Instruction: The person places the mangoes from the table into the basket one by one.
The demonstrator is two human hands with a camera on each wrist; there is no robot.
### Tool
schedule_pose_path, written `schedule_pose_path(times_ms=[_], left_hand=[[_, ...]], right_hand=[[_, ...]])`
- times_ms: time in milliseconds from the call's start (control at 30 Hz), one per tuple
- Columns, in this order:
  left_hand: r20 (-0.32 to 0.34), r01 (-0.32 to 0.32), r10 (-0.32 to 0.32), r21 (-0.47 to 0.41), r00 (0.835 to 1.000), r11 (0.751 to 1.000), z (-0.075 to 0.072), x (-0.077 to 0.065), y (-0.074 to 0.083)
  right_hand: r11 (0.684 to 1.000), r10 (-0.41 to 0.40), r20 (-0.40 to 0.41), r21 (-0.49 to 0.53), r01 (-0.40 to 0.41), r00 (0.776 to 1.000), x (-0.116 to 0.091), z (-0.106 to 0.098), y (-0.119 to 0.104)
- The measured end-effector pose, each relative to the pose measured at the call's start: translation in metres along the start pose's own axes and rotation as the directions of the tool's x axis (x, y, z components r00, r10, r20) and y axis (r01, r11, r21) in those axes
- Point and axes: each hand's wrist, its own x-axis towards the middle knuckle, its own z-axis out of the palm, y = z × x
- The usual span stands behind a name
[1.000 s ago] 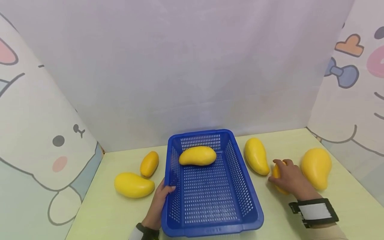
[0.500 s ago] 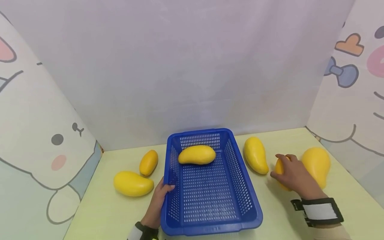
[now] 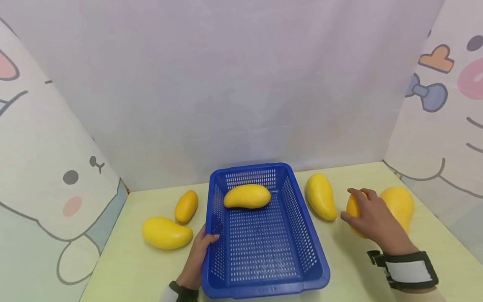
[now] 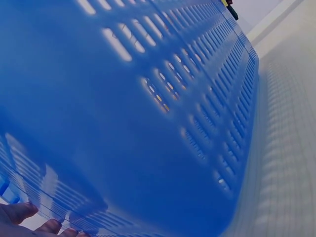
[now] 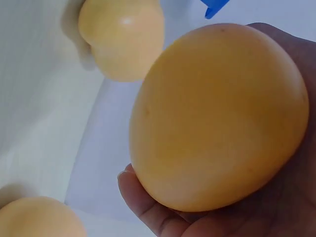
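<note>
In the head view a blue plastic basket (image 3: 264, 289) stands mid-table, with one yellow mango (image 3: 247, 196) lying at its far end. My left hand (image 3: 198, 256) grips the basket's left rim, its thumb over the edge; the left wrist view shows the slotted basket wall (image 4: 98, 98) up close. To the right, my right hand (image 3: 371, 218) holds an orange-yellow mango (image 5: 219, 118), fingers and thumb curled round it. The hand covers much of that mango in the head view. A pale yellow mango (image 3: 398, 205) lies just behind this hand, partly hidden by it.
Another yellow mango (image 3: 321, 196) lies close to the basket's right side. Left of the basket are a small orange mango (image 3: 186, 206) and a larger yellow mango (image 3: 166, 233). A pale cloth wall (image 3: 241, 84) rises behind the table (image 3: 124, 251), with printed panels on both sides.
My right hand has risen slightly with the orange-yellow mango and shifted a little to the right. The left hand stays on the basket rim.
</note>
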Motion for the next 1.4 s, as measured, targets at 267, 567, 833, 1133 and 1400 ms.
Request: schedule_pose_path(times_ms=[267,567,833,1133,1400], left_hand=[[0.011,-0.002,0.002,0.001,1.000,1.000,0.001,-0.001,0.001],[0.015,-0.013,0.014,-0.013,1.000,1.000,0.001,-0.002,-0.001],[0.037,-0.028,0.029,-0.033,0.999,0.999,0.000,-0.001,-0.002],[0.029,-0.024,0.024,-0.025,0.999,0.999,0.000,-0.001,-0.003],[0.023,-0.003,0.004,-0.024,1.000,1.000,0.000,0.000,-0.001]], right_hand=[[1.000,-0.012,-0.048,0.016,0.012,0.999,-0.003,-0.010,-0.011],[0.999,-0.018,-0.065,0.029,0.019,0.998,-0.006,-0.016,-0.018],[0.999,-0.020,-0.056,0.035,0.022,0.998,-0.007,-0.019,-0.027],[0.998,-0.038,-0.076,0.041,0.041,0.996,-0.011,-0.021,-0.037],[0.996,-0.075,-0.115,0.044,0.080,0.991,-0.014,-0.025,-0.045]])
